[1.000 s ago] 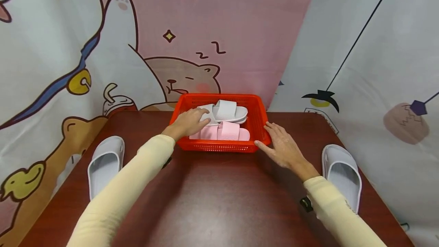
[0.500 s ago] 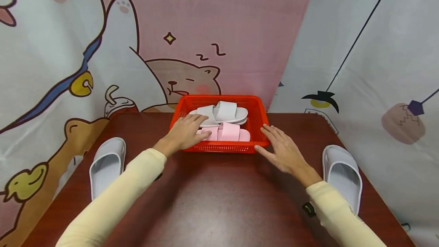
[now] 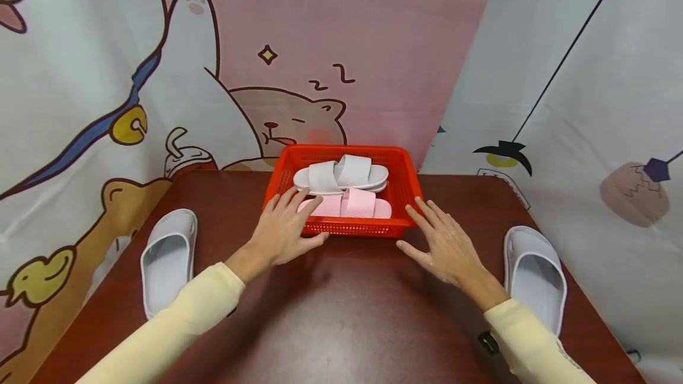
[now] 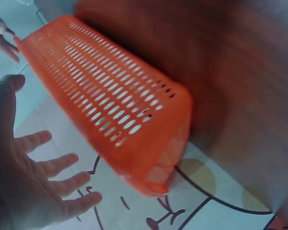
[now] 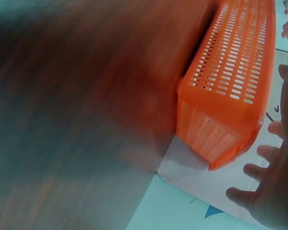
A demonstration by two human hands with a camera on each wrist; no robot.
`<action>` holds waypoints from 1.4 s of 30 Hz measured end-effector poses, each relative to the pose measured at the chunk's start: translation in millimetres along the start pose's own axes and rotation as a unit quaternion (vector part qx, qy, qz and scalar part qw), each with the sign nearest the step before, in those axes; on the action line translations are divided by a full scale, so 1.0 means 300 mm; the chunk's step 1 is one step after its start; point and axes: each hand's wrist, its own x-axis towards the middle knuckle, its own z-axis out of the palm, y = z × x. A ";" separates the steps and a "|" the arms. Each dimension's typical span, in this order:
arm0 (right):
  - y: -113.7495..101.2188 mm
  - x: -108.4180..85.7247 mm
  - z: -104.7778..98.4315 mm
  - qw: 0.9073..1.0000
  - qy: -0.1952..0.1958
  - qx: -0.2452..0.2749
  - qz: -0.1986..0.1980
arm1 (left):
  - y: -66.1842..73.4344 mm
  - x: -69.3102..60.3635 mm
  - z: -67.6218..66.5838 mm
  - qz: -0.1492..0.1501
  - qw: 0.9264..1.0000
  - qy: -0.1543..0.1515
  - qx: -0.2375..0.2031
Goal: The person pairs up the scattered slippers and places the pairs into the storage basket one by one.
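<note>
A red plastic basket (image 3: 352,228) with slotted walls stands at the back of the table. Inside it lie a pair of white slippers (image 3: 353,172) and, nearer the front, a pair of pink slippers (image 3: 360,203). My left hand (image 3: 280,231) hovers at the basket's front left corner, fingers spread, holding nothing. Off the front right corner, my right hand (image 3: 445,245) is held with its fingers spread and nothing in it. Both wrist views show the basket wall (image 4: 110,91) apart from the fingers.
A grey slipper (image 3: 169,259) lies on the table's left side, partly behind the left sleeve. Another grey slipper (image 3: 535,277) lies at the right edge. A printed cartoon curtain (image 3: 395,46) hangs behind the brown table (image 3: 341,313).
My left hand has drawn back from over the slippers in the basket, toward the front left. The right hand has eased slightly back from the basket's right corner.
</note>
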 end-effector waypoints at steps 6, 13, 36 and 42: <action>0.008 -0.045 0.005 1.000 0.006 -0.023 0.002 | -0.012 -0.060 0.026 -0.001 1.000 0.021 -0.011; 0.017 -0.081 0.007 0.999 -0.002 -0.033 0.010 | -0.018 -0.111 0.034 -0.010 0.999 0.033 -0.022; 0.177 -0.227 -0.014 0.997 0.040 -0.044 0.039 | -0.197 -0.343 0.078 -0.071 0.989 0.126 -0.032; 0.259 -0.265 -0.025 0.996 0.032 -0.075 0.048 | -0.276 -0.388 0.091 -0.083 0.987 0.133 -0.020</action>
